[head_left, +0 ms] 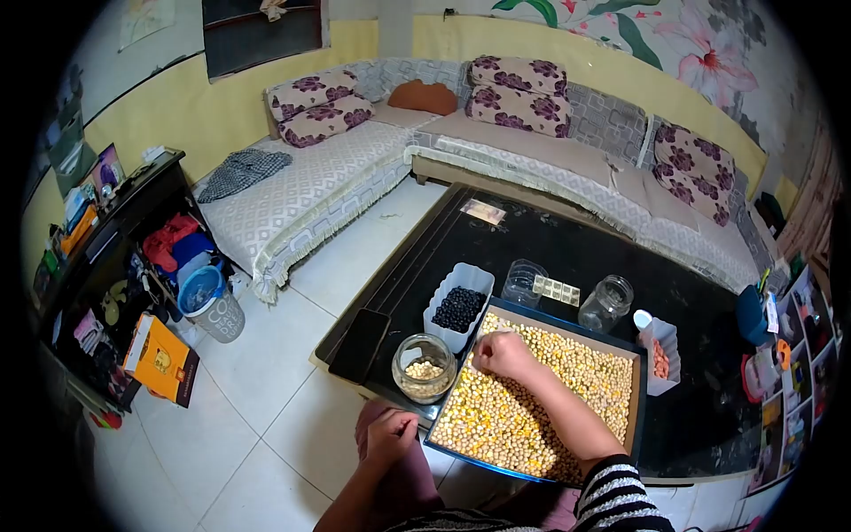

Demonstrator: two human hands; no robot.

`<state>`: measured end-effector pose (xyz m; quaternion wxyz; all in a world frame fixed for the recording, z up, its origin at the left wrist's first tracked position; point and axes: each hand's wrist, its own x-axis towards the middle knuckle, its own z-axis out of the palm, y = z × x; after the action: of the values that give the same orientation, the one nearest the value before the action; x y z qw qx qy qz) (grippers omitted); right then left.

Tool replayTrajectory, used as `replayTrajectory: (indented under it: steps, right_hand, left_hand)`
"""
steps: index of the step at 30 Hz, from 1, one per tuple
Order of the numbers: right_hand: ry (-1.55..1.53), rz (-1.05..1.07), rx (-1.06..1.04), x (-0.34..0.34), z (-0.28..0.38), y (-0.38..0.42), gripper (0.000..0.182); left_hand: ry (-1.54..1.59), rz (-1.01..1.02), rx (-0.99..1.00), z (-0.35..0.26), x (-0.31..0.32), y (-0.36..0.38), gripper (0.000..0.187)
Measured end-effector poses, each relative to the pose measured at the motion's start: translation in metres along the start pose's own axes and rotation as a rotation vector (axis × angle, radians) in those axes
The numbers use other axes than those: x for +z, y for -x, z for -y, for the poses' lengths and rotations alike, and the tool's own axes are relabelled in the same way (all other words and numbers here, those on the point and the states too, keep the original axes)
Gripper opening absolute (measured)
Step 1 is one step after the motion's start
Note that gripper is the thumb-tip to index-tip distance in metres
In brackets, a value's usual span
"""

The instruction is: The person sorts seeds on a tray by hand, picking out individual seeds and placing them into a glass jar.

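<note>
A shallow box point(636, 390) lies at the table's near edge, filled with pale round beans mixed with yellow corn kernels. My right hand point(507, 356) is over its far left part, fingers curled down at the beans; what they hold, if anything, is hidden. My left hand point(392, 434) rests by my knee, below the glass jar point(424, 371), with its fingers curled closed and their contents out of sight. Pale beans cover the bottom of that open jar. Behind it stands a ribbed plastic container point(483, 279) of black beans point(459, 308).
On the black table point(567, 253) are a phone point(359, 344), a clear jar point(606, 303), another clear container point(523, 282), a segmented pack point(557, 290) and a container point(667, 341) of reddish nuts or beans. A bin point(213, 310) stands left; sofas point(328, 182) line the walls.
</note>
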<state>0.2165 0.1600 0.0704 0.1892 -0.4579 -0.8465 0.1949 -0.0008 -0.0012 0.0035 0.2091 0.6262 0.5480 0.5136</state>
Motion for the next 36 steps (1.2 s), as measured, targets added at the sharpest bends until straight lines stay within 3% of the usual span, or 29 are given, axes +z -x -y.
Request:
replayTrajectory:
  steps: [5,7,11,13,17,19,25,29,36]
  right_hand:
    - [-0.273,-0.160,0.060,-0.046,0.048,-0.008,0.007]
    - [-0.397,-0.216,-0.102,-0.051,0.072,-0.012,0.006]
    - [-0.268,-0.126,-0.320,-0.041,0.096,-0.017,0.009]
    - [-0.271,-0.182,-0.319,-0.039,0.094,-0.017,0.011]
    - [-0.262,-0.230,-0.109,-0.043,0.058,-0.011,0.010]
    - [-0.197,-0.129,0.013,-0.039,0.039,-0.003,0.009]
    - [-0.001,0.131,-0.007,-0.002,-0.005,0.010,0.011]
    - [0.111,0.138,-0.134,0.011,-0.017,0.007,0.010]
    - [0.191,0.137,-0.133,0.012,-0.010,0.006,0.011]
  left_hand:
    - [-0.005,0.016,0.001,0.001,0.001,0.000,0.008]
    - [0.003,0.011,-0.001,0.003,0.002,0.001,0.008]
    - [-0.014,-0.004,0.005,0.002,0.002,0.001,0.009]
    - [-0.013,0.008,-0.011,-0.003,-0.001,0.000,0.009]
    - [-0.014,-0.005,0.016,-0.001,0.001,0.000,0.008]
    - [-0.005,0.003,0.016,0.001,0.001,0.000,0.007]
    - [0.011,0.004,0.005,0.001,0.001,0.001,0.008]
    - [0.013,-0.004,0.003,0.002,0.002,0.000,0.007]
    - [-0.016,-0.003,0.006,0.001,0.002,0.000,0.006]
